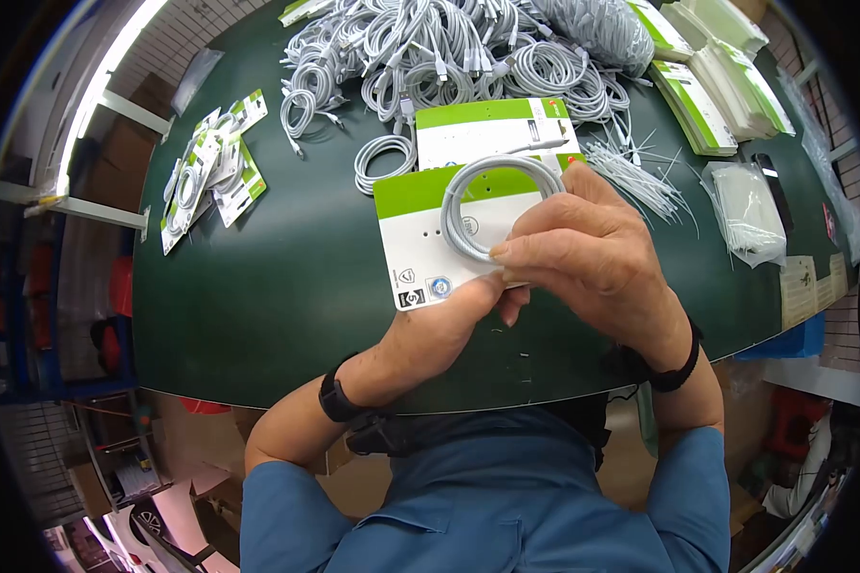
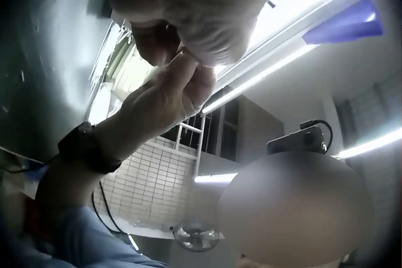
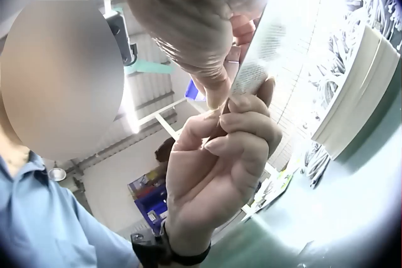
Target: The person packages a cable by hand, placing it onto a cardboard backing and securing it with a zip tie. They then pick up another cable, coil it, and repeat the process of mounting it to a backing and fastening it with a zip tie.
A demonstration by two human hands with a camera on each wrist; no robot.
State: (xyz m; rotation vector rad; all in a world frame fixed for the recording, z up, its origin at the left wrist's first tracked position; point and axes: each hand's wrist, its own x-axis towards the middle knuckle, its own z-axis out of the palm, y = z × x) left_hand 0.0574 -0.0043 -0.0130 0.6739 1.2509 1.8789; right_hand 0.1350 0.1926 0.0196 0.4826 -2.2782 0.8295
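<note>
A white-and-green packaging card [image 1: 406, 234] is held up over the dark green table. My left hand [image 1: 440, 329] pinches it at its lower edge, thumb in front; in the right wrist view the curled fingers [image 3: 248, 126] show behind the card. A coiled white cable [image 1: 456, 205] lies against the card's face. Its lower right side is pinched between the thumb and fingers of my right hand [image 1: 592, 244], and one cable end [image 1: 545, 145] sticks out at the top. In the left wrist view, the hands hide the card and coil.
A heap of coiled white cables [image 1: 411, 57] covers the table's far side. More cards [image 1: 492, 115] stand just behind the held one. Loose zip ties [image 1: 640, 177], a plastic bag [image 1: 745, 215] and card stacks [image 1: 698, 105] are at right. Carded cables [image 1: 215, 172] lie at left.
</note>
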